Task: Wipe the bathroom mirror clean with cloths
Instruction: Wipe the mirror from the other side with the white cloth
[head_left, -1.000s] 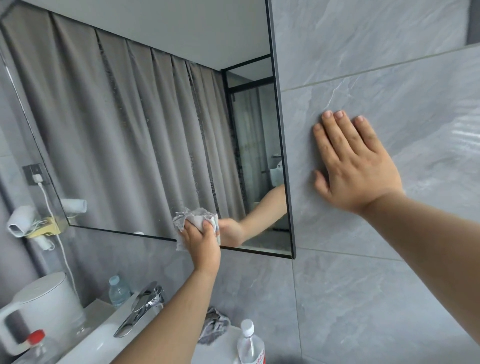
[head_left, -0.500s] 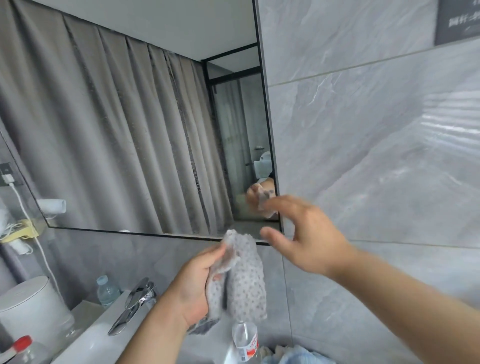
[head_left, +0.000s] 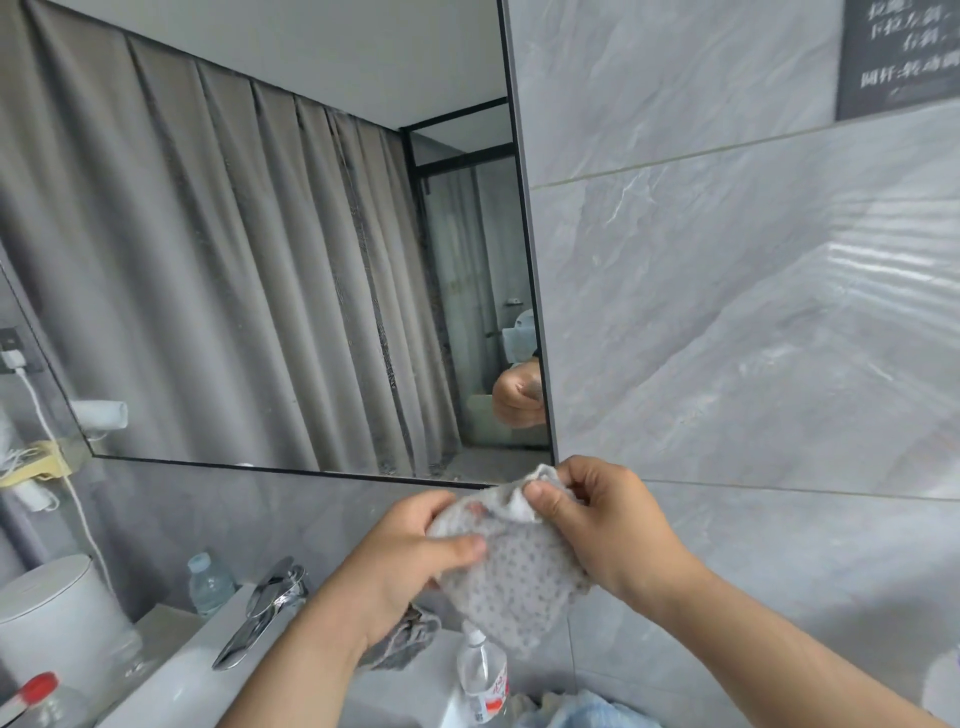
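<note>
Fingers (head_left: 467, 545) of the left hand (head_left: 410, 561) and right hand (head_left: 608, 519) pinched one dotted cloth (head_left: 519, 577) just below the mirror (head_left: 260, 260). I saw one dark cloth (head_left: 402, 642) near the tap (head_left: 260, 618) and two bottles (head_left: 208, 584) (head_left: 483, 675), labels too blurry.

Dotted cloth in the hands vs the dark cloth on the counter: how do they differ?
The dotted cloth is light grey; the dark cloth is deeper grey. The dotted cloth is held up by left hand and right hand; the dark cloth lies on the counter, unheld. The dotted cloth hangs partly spread; the dark cloth is bunched. Neither touches the mirror.
</note>
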